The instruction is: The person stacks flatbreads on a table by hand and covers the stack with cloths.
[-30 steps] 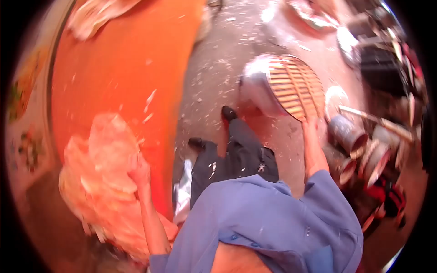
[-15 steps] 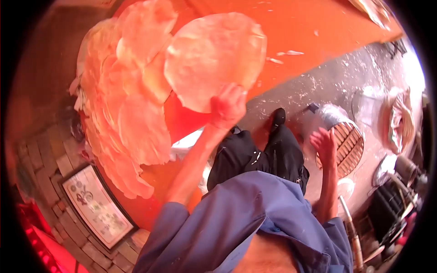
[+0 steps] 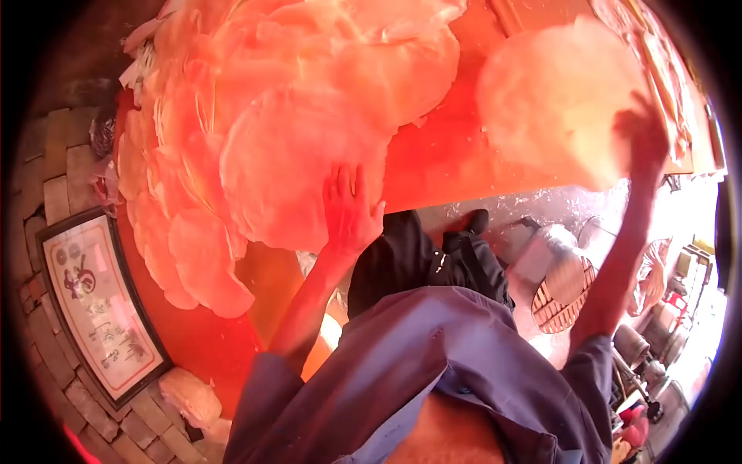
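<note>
From my distant seat, on the far left I've got brickwork (image 3: 58,344), with a framed sign (image 3: 104,309) leaning in view and a pale bundle (image 3: 191,397) just beside its lower corner. Next along, here's the big pile of thin round sheets (image 3: 182,143), overlapping in loose layers across the orange counter (image 3: 439,158). On the near side of that pile lies one broad sheet (image 3: 282,166), and my left hand (image 3: 352,207) rests at its edge, fingers spread and straight, clasping nothing. Below the counter's edge I see dark trousers (image 3: 390,267) and a black shoe (image 3: 478,222). Over to the right now: a shiny tub (image 3: 543,251) on the floor, a slatted rack (image 3: 550,305) at its tilted end. Above that, a single round sheet (image 3: 556,100), blurred, sits well apart from the pile, and my right hand (image 3: 645,139) is at its right edge; whether those fingers pinch it or merely touch it, I can't tell. Far right, more sheets (image 3: 661,66) lie bunched along the top, and metal pots (image 3: 630,346) crowd the floor lower down.
</note>
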The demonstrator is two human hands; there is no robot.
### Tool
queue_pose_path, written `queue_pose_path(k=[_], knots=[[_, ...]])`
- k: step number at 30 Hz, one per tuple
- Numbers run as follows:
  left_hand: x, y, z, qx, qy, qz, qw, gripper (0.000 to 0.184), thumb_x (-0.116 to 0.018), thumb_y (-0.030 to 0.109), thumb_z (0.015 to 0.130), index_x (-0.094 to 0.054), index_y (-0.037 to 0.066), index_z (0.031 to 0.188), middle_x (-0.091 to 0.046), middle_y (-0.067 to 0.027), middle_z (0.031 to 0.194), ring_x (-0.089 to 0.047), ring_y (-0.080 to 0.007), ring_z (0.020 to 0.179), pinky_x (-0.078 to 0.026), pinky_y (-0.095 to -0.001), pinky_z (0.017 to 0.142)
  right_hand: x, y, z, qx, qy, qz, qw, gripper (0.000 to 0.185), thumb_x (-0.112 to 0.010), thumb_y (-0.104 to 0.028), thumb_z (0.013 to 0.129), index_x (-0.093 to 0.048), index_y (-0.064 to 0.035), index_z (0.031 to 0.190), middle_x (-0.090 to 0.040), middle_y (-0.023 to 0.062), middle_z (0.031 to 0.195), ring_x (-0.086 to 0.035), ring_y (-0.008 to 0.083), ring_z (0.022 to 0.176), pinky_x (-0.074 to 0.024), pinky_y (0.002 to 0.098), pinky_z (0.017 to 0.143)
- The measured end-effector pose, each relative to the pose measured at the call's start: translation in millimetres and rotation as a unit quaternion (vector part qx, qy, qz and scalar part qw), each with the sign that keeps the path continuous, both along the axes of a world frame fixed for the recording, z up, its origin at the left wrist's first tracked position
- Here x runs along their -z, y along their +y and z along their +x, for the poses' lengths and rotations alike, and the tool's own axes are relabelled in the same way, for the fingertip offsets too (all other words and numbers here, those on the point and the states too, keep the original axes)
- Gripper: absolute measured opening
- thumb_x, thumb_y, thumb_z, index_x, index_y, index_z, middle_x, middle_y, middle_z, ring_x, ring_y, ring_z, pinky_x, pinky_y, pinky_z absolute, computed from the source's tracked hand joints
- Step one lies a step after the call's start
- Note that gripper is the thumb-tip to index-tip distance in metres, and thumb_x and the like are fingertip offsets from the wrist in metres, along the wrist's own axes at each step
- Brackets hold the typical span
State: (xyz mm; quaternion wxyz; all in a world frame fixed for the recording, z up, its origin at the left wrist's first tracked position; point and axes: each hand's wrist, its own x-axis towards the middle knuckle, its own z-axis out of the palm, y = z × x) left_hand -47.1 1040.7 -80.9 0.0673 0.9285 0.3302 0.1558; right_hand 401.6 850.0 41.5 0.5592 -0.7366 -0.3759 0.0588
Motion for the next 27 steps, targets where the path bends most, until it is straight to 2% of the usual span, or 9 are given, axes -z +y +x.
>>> queue_pose_path(k=[5,7,10,13,15,19,21,24,27], knots=[[3.6,-5.1,-9.9,0.024,-0.050,-0.015,0.998,0.050,-0.062,0.007,0.071,-0.057,-0.002,0.121,-0.055,-0.0244,0.120,-0.058,-0.0417,0.104,-0.050,-0.0476,0.086,-88.1,71.6,-49.8,0.134,-0.320,-0.235,0.908,0.047,-0.046,0.003,0.090,-0.060,-0.0172,0.130,-0.071,0.0064,0.095,-0.066,0.0112,0.076,-0.0528,0.0246,0.071],[-2.9,1.5,-13.1,0.004,-0.102,-0.055,0.993,0.045,-0.060,0.006,0.071,-0.061,0.000,0.115,-0.062,-0.0185,0.108,-0.064,-0.0353,0.093,-0.055,-0.0419,0.074,-46.4,89.2,-25.8,0.099,-0.431,-0.318,0.839,0.031,-0.058,-0.018,0.093,-0.063,-0.0206,0.124,-0.071,0.0103,0.084,-0.066,0.0234,0.065,-0.0523,0.0350,0.060],[-23.1,18.5,-28.3,-0.003,-0.161,-0.037,0.986,0.035,-0.058,0.002,0.072,-0.065,0.002,0.106,-0.065,-0.0138,0.088,-0.065,-0.0309,0.076,-0.054,-0.0390,0.061,30.8,118.3,-77.9,-0.048,-0.415,-0.166,0.893,0.039,-0.069,-0.026,0.087,-0.063,-0.0098,0.122,-0.068,0.0165,0.078,-0.065,0.0315,0.069,-0.0508,0.0420,0.063],[-59.0,26.7,-44.5,-0.071,-0.217,-0.131,0.965,0.026,-0.056,-0.002,0.077,-0.068,-0.001,0.100,-0.065,-0.0129,0.075,-0.065,-0.0300,0.066,-0.053,-0.0362,0.058,68.7,169.9,-161.5,-0.182,0.017,-0.265,0.947,0.065,-0.078,-0.045,0.079,-0.061,-0.0021,0.124,-0.070,0.0168,0.084,-0.070,0.0259,0.078,-0.0541,0.0364,0.071],[-81.5,34.7,-59.9,-0.058,-0.224,-0.076,0.970,0.027,-0.055,-0.002,0.081,-0.068,-0.004,0.105,-0.069,-0.0146,0.083,-0.068,-0.0280,0.069,-0.053,-0.0330,0.062,129.6,208.1,-198.7,-0.169,0.073,-0.236,0.954,0.063,-0.078,-0.041,0.081,-0.058,0.0027,0.122,-0.068,0.0106,0.083,-0.068,0.0185,0.078,-0.0539,0.0333,0.067],[-100.2,32.2,-86.6,-0.192,-0.291,-0.203,0.915,0.024,-0.053,0.001,0.092,-0.065,-0.007,0.111,-0.070,-0.0114,0.093,-0.065,-0.0108,0.077,-0.052,-0.0253,0.067,147.3,248.9,-227.1,-0.097,0.003,-0.266,0.959,0.053,-0.080,-0.029,0.072,-0.062,0.0023,0.111,-0.066,0.0085,0.072,-0.064,0.0149,0.069,-0.0508,0.0341,0.061],[-118.9,30.7,-83.2,-0.214,-0.352,-0.230,0.882,0.025,-0.052,0.000,0.093,-0.061,-0.009,0.115,-0.070,-0.0120,0.096,-0.066,-0.0146,0.080,-0.053,-0.0255,0.072,143.3,253.2,-221.3,-0.060,0.049,-0.257,0.963,0.046,-0.078,-0.024,0.070,-0.065,0.0021,0.105,-0.064,0.0075,0.069,-0.062,0.0130,0.066,-0.0495,0.0335,0.059],[-140.6,29.9,-79.0,-0.233,-0.408,-0.203,0.859,0.027,-0.051,-0.001,0.093,-0.060,-0.010,0.116,-0.069,-0.0147,0.103,-0.066,-0.0173,0.089,-0.053,-0.0271,0.078,92.9,256.9,-211.6,-0.138,0.137,-0.142,0.971,0.011,-0.062,-0.012,0.069,-0.063,-0.0028,0.063,-0.062,0.0191,0.065,-0.064,0.0349,0.062,-0.0502,0.0417,0.059],[-167.1,30.9,-72.5,-0.254,-0.468,-0.201,0.823,0.029,-0.050,0.000,0.092,-0.060,-0.009,0.117,-0.068,-0.0159,0.110,-0.065,-0.0193,0.094,-0.053,-0.0290,0.083,23.5,270.3,-156.5,-0.141,-0.106,0.026,0.984,0.009,-0.060,-0.010,0.074,-0.068,-0.0052,0.072,-0.063,0.0167,0.065,-0.063,0.0289,0.058,-0.0509,0.0388,0.058]])
